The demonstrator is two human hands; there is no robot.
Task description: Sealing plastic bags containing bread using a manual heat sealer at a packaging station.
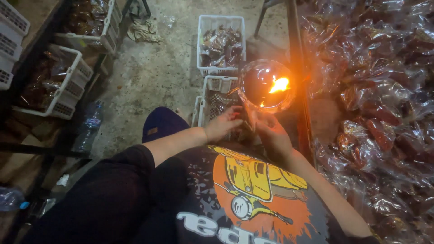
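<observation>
My left hand (222, 124) and my right hand (271, 132) meet just below a round glass bowl (266, 86) in which a small flame (280, 84) burns. Between the fingers of both hands I hold a small clear plastic packet (250, 118) close to the flame. The packet's contents are too dark to make out. My arms reach forward over my lap and a dark shirt with an orange and yellow print (253, 185).
A heap of clear packets with reddish-brown contents (379, 104) fills the table on the right. White plastic baskets (221, 40) of packets stand on the concrete floor ahead, one (212, 97) under my hands, more (68, 77) on a left rack. A water bottle (89, 126) lies at left.
</observation>
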